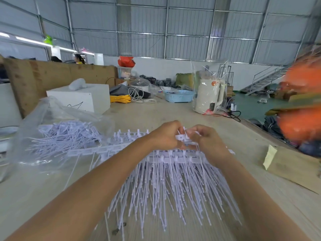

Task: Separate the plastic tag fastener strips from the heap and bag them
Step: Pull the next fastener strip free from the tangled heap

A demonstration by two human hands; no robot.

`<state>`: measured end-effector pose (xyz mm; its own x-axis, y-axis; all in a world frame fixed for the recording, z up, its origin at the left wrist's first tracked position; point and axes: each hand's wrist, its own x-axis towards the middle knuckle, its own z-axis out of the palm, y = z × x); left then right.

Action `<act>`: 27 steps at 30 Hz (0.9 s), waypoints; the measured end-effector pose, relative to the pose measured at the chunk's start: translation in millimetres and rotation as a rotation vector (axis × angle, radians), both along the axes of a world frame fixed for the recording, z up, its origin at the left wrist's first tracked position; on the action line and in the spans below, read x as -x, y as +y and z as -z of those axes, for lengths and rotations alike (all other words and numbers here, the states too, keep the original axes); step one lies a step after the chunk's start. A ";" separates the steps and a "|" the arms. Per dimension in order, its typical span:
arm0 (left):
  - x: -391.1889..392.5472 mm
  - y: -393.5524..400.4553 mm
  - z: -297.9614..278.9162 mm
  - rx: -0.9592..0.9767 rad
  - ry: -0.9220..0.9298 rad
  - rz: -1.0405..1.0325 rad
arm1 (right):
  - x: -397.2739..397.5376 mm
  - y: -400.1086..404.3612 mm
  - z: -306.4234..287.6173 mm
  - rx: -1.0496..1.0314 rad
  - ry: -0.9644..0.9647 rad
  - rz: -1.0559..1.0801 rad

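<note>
Head view, clear plastic bag (52, 110) holding loose fastener strips (69, 134), both hands' fingers (175, 134) pinching heap strip (184, 138)

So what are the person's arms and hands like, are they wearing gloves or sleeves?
No gloves and no sleeves in view. The left hand and right hand are bare, and both forearms are bare up to the picture's edge. No rings, watch or bracelets show.

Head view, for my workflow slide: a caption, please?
Both hands pinch a white tag fastener strip above the heap; clear bag lies left.
</note>
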<state>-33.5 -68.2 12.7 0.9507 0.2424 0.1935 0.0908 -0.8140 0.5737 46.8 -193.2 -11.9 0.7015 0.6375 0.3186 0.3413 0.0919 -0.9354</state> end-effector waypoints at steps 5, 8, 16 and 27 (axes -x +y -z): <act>3.1 3.4 2.5 -0.003 -0.070 -0.029 | 2.7 4.5 6.5 -0.009 0.021 0.009; 5.1 5.5 3.9 -0.054 -0.091 -0.061 | 1.1 4.5 7.9 0.027 -0.007 0.016; 11.6 10.3 5.2 0.065 -0.055 -0.027 | 2.2 4.5 7.9 0.000 0.005 -0.028; 6.7 2.9 3.1 0.432 -0.064 -0.144 | 4.9 2.7 9.6 0.016 -0.247 0.041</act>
